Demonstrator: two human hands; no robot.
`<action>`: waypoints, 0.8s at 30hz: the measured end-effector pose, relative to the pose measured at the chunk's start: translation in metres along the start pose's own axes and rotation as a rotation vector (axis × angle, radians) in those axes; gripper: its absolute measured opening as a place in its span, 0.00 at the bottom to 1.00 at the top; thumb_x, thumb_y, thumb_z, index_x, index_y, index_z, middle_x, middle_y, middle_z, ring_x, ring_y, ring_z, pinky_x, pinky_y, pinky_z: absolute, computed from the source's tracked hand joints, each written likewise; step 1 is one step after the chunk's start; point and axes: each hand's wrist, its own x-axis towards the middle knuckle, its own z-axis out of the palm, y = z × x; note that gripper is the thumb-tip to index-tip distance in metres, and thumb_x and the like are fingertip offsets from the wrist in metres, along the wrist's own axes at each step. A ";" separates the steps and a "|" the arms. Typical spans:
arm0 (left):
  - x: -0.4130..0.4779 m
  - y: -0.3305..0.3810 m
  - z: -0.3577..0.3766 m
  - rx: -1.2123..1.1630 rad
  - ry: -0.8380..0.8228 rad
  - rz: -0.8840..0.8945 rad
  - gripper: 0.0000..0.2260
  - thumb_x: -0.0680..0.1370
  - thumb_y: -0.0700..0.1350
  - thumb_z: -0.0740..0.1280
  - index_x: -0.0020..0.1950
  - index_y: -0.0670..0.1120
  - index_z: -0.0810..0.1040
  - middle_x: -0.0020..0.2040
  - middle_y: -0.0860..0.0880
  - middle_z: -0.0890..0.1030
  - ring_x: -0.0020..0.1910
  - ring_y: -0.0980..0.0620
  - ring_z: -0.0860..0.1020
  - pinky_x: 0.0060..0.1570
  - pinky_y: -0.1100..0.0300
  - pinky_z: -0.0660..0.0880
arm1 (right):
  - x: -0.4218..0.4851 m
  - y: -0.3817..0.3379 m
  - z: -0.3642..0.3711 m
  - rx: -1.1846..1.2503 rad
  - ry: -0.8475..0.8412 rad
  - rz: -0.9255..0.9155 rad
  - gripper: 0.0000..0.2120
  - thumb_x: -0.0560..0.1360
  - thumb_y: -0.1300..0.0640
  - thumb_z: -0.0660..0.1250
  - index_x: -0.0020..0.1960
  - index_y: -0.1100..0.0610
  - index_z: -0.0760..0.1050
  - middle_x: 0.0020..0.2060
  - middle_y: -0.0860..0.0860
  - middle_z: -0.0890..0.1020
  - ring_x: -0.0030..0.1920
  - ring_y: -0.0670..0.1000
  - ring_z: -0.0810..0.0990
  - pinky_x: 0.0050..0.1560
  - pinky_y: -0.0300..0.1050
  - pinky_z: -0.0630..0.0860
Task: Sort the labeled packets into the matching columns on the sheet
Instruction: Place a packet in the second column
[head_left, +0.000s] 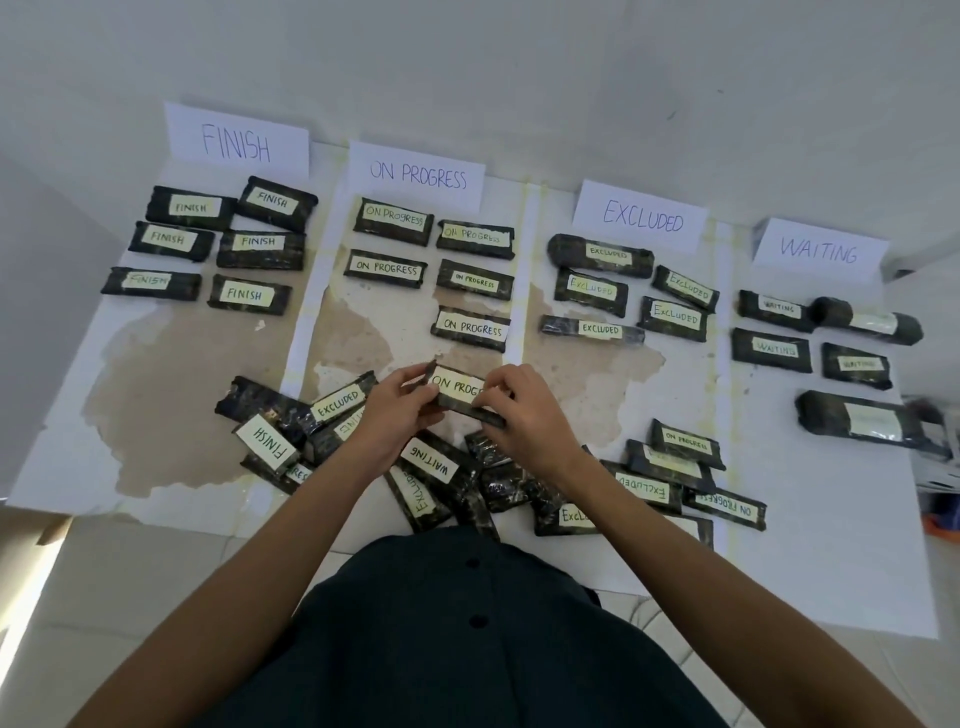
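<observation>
Both hands are on one dark packet labeled ON PROGRESS, just below center of the frame: left hand pinches its left end, right hand pinches the right end, fingers curled over the label. It's held above the unsorted pile at the sheet's near edge. Higher up, the ON PROGRESS column has five packets lying under its sign.

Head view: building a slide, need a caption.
Left hand and right hand hold an ON PROGRESS packet over the half-sorted sheet.
</observation>
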 end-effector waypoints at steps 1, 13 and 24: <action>0.001 0.000 -0.001 0.000 -0.002 0.007 0.13 0.78 0.35 0.62 0.63 0.43 0.72 0.45 0.45 0.80 0.42 0.52 0.79 0.38 0.62 0.79 | 0.000 0.000 -0.001 0.021 -0.031 0.040 0.12 0.68 0.59 0.74 0.48 0.60 0.78 0.49 0.57 0.77 0.46 0.55 0.74 0.44 0.46 0.72; 0.033 0.021 -0.025 0.154 0.135 0.102 0.15 0.78 0.35 0.62 0.64 0.43 0.71 0.55 0.43 0.79 0.48 0.50 0.79 0.40 0.63 0.79 | 0.056 -0.007 0.022 0.101 -0.261 0.313 0.21 0.66 0.53 0.76 0.56 0.57 0.75 0.57 0.55 0.76 0.57 0.56 0.71 0.58 0.48 0.69; 0.103 0.056 -0.099 1.102 0.192 0.352 0.25 0.75 0.40 0.63 0.72 0.43 0.63 0.67 0.38 0.69 0.67 0.38 0.66 0.65 0.45 0.65 | 0.171 0.019 0.087 0.044 -0.421 0.303 0.21 0.68 0.51 0.75 0.57 0.56 0.74 0.59 0.54 0.74 0.60 0.58 0.67 0.60 0.50 0.64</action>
